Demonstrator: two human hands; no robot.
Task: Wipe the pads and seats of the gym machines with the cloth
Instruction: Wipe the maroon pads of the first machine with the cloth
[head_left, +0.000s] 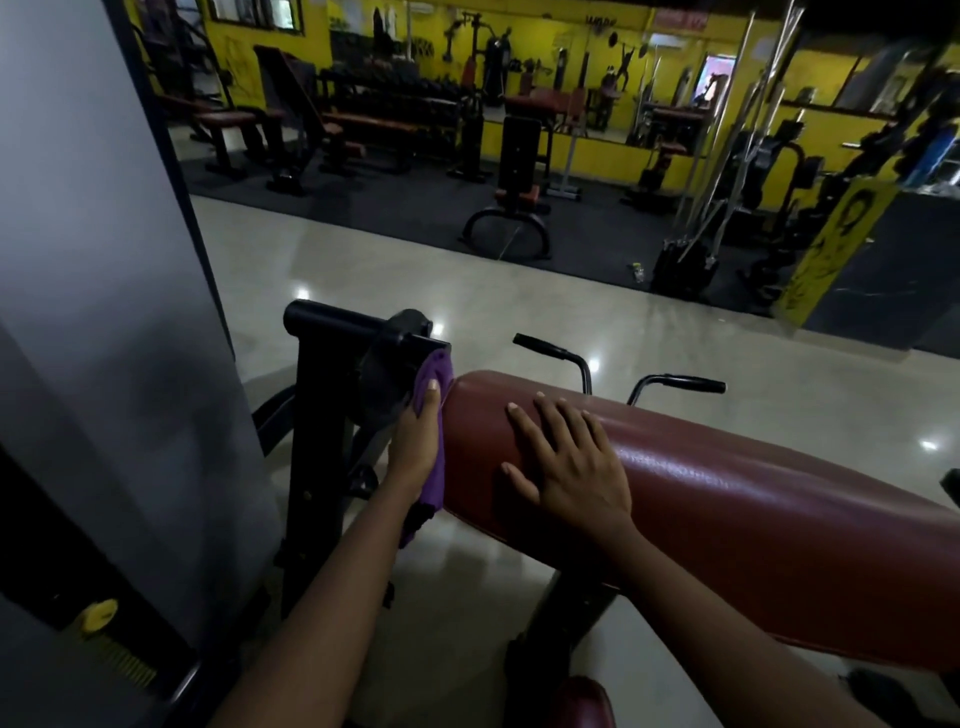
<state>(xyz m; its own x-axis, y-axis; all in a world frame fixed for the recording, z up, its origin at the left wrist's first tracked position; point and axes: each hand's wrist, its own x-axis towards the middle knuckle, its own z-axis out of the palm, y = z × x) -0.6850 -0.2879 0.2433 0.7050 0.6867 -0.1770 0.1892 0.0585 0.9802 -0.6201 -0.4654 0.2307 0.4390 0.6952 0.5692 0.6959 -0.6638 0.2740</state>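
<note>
Left of the long red-brown pad (727, 519) stands a tall grey panel (104, 312), the largest thing close by. Between that panel and the pad's left end rises the machine's black frame (322, 415). Beyond the pad, two black handles (556, 353) stick up. The right hand (566, 467) lies released on top of the pad near its left end, fingers spread flat and grasping nothing, seemingly steadying the body. The left hand (415, 441) presses against the pad's left end face with the purple cloth (435, 371) sandwiched between palm and upholstery. The one digit that shows lies straight, and whether the others curl round the cloth cannot be told. The step in hand looks like wiping that end face. The next move probably calls for bringing the cloth up over the rounded edge onto the top, which means lifting the right hand clear.
</note>
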